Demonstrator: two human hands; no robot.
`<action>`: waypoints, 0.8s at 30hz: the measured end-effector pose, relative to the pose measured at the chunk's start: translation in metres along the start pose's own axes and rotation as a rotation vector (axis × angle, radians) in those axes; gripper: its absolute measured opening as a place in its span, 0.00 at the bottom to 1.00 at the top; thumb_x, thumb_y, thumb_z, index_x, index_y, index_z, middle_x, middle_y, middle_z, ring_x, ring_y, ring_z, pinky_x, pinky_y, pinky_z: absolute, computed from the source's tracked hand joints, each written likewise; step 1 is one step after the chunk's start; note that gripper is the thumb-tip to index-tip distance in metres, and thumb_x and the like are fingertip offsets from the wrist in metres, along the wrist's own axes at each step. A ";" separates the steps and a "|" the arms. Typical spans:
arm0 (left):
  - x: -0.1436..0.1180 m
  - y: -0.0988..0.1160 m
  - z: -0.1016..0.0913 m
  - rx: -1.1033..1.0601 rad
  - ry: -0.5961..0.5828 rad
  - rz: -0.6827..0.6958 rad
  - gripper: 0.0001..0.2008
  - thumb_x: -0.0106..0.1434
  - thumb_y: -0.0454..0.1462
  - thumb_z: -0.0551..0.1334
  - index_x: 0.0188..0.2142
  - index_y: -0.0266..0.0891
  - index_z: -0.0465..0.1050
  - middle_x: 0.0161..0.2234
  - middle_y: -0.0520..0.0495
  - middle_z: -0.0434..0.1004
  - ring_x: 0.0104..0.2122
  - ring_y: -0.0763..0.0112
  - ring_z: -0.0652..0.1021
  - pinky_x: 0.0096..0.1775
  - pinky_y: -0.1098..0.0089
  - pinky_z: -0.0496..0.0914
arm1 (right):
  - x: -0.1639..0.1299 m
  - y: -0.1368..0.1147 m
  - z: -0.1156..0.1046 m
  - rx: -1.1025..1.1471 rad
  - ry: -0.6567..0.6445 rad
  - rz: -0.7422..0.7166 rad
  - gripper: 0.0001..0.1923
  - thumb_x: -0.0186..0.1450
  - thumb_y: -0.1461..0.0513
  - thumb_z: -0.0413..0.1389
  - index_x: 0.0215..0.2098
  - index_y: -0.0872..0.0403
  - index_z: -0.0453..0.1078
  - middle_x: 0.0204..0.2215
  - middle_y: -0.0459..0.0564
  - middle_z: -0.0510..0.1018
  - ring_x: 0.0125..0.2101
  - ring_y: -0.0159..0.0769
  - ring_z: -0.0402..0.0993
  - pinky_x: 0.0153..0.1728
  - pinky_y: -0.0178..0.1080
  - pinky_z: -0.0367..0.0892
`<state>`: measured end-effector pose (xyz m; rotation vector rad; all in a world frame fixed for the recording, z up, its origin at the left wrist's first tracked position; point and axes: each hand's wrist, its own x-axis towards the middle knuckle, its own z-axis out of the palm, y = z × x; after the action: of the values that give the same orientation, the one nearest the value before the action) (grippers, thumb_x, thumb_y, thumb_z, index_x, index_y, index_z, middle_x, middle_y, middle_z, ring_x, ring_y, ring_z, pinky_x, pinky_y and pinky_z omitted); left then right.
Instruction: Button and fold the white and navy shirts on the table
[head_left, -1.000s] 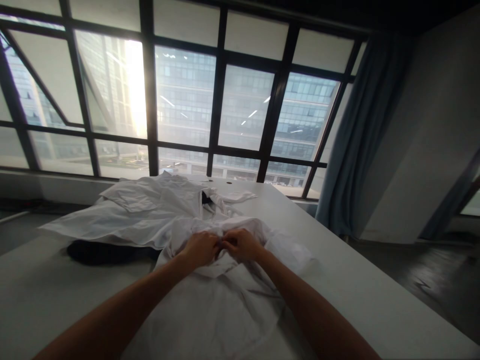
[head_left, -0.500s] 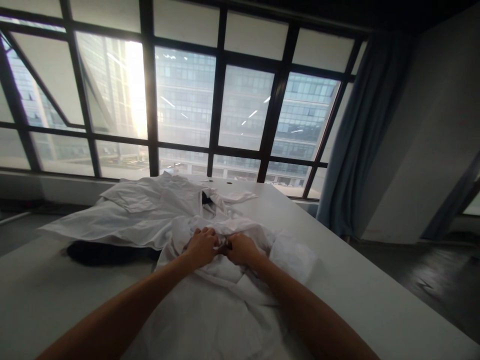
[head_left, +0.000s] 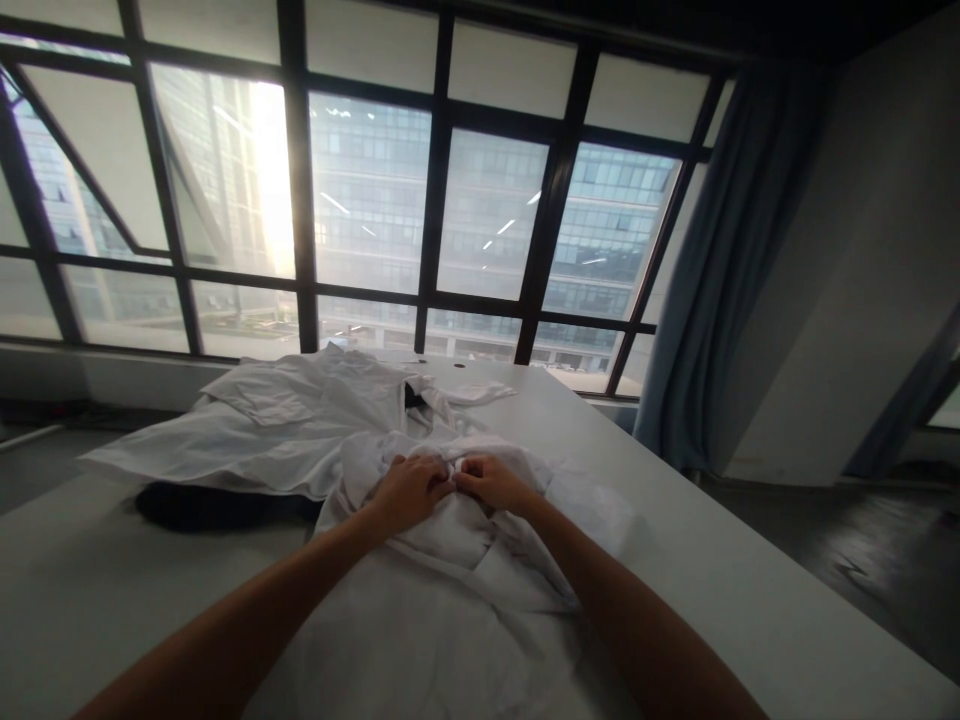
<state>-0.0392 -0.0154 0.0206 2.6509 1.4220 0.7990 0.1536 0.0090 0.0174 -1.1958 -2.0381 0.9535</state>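
Now the left hand [head_left: 409, 490] and right hand [head_left: 491, 482] have shifted slightly farther up the white shirt [head_left: 450, 600], fingertips together pinching its cloth.

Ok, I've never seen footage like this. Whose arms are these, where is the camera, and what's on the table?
The camera sits on a person's head, looking forward and down, so the two bare arms are that person's own. The left hand and right hand meet at the middle of a white shirt spread on a white table, both pinching its cloth. More white garments lie behind, over something dark. Beyond are a big window and a curtain.
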 end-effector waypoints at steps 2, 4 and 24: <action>0.001 -0.001 0.002 -0.094 -0.005 -0.030 0.08 0.64 0.37 0.57 0.32 0.40 0.74 0.32 0.48 0.77 0.37 0.64 0.74 0.42 0.65 0.62 | 0.000 0.000 0.000 0.058 -0.028 0.005 0.10 0.59 0.57 0.54 0.23 0.52 0.62 0.14 0.37 0.63 0.13 0.25 0.56 0.12 0.27 0.53; 0.002 -0.003 0.003 -0.160 0.007 -0.033 0.08 0.63 0.36 0.56 0.32 0.40 0.73 0.31 0.49 0.76 0.35 0.65 0.74 0.41 0.67 0.62 | 0.001 0.000 0.000 0.081 -0.047 0.018 0.09 0.59 0.58 0.55 0.23 0.52 0.61 0.15 0.38 0.63 0.13 0.24 0.58 0.12 0.27 0.54; 0.006 0.000 0.014 -0.508 0.146 0.016 0.08 0.61 0.37 0.52 0.26 0.39 0.63 0.25 0.52 0.67 0.28 0.71 0.68 0.32 0.72 0.62 | 0.005 0.007 -0.003 0.017 -0.085 -0.120 0.11 0.58 0.58 0.52 0.22 0.53 0.59 0.15 0.40 0.66 0.16 0.26 0.58 0.17 0.29 0.53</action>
<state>-0.0298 -0.0078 0.0111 2.2539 1.0408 1.1901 0.1572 0.0167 0.0138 -1.0266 -2.1377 0.9765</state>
